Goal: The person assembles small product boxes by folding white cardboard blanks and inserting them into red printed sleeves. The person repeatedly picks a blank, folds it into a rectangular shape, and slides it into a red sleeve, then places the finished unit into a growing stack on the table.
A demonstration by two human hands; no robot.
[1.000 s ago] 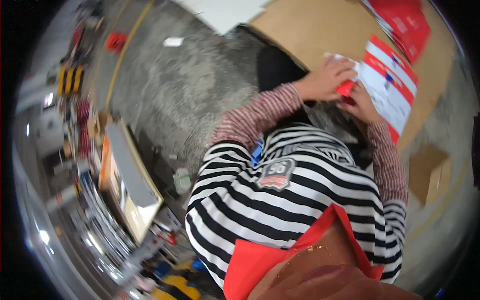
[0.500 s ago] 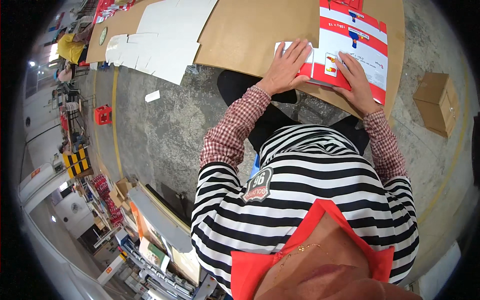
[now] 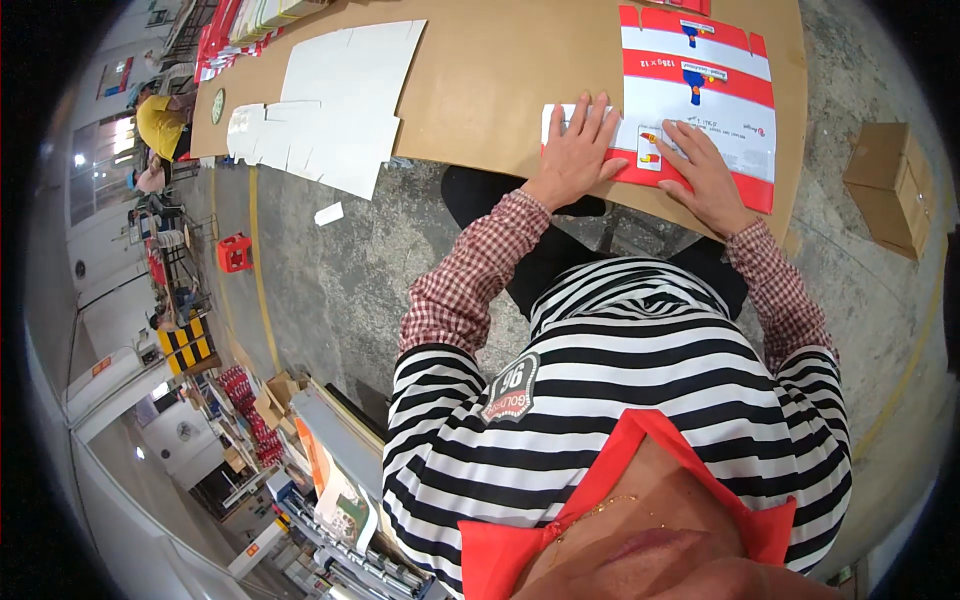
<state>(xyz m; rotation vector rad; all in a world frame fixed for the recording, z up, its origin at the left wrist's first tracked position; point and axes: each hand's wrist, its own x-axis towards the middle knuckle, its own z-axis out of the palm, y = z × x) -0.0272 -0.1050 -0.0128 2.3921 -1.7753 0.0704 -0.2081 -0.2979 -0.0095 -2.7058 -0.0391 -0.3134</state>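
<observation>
A red and white printed carton blank (image 3: 735,130) lies on the brown table (image 3: 490,80) close to its near right corner. My left hand (image 3: 577,155) rests palm down, fingers stretched, over the blank's left end panel (image 3: 552,120), which sticks out past the rest. My right hand (image 3: 706,180) lies spread on the near part of the blank, fingers pointing up and left. Neither hand grips anything; both press on the board's surface. The parts under the palms are hidden.
Large white sheets of cut board (image 3: 340,90) lie on the table to the left, with red and white stacks (image 3: 255,25) beyond. A brown cardboard box (image 3: 890,190) stands on the floor at right. Far left are a red stool (image 3: 235,253) and a person in yellow (image 3: 160,125).
The blank's near edge, slightly raised before, now lies flatter on the table under my hands. Both hands stay on the blank, and the whole view has shifted a little.
</observation>
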